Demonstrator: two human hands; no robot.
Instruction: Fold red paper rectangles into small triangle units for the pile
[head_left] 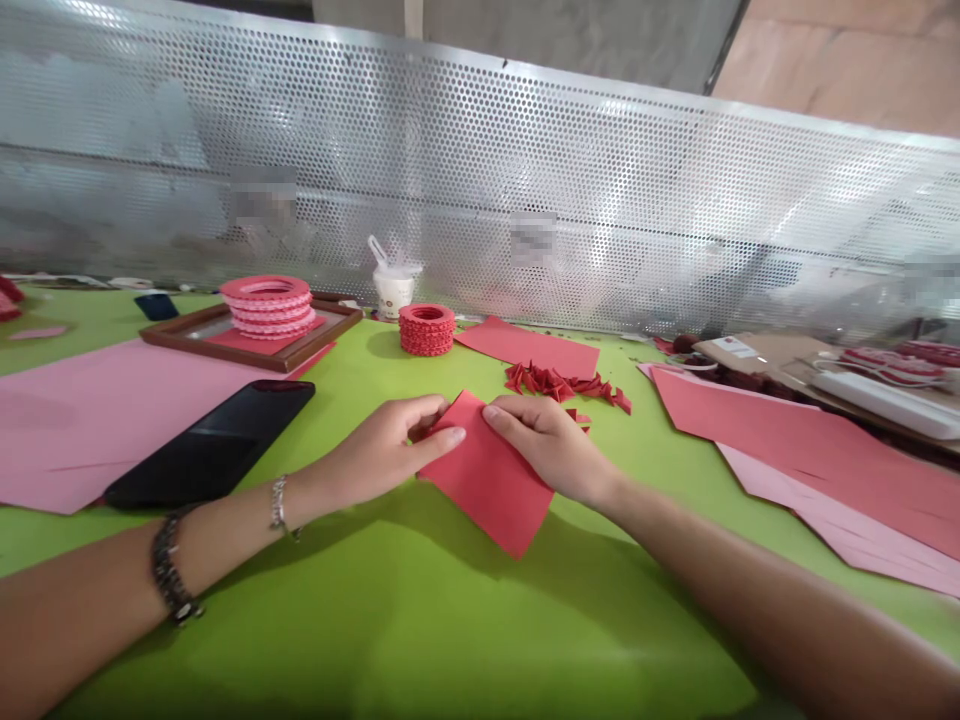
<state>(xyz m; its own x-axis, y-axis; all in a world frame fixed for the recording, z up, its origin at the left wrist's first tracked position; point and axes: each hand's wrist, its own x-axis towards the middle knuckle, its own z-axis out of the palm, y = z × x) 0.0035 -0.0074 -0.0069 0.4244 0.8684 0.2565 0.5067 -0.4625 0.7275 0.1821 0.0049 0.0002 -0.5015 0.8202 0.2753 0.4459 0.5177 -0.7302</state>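
A red paper rectangle (495, 480) is held tilted above the green table (360, 620), one corner pointing toward me. My left hand (401, 440) grips its left edge, thumb on top and the other fingers behind it. On the upper right edge, my right hand (544, 440) pinches the paper with the thumb on its face; its other fingertips are hidden underneath. Just beyond my right hand lies a heap of small folded red paper pieces (551, 382). Behind them is a flat red sheet (529, 347).
A black phone (217, 440) and pink paper (97, 400) lie left. Behind them a wooden frame (180, 338) bears stacked pink rings (270, 305). Red rings (427, 330) and a white cup (395, 290) stand mid-back. Red sheets (795, 430) and a white power strip (885, 403) lie right.
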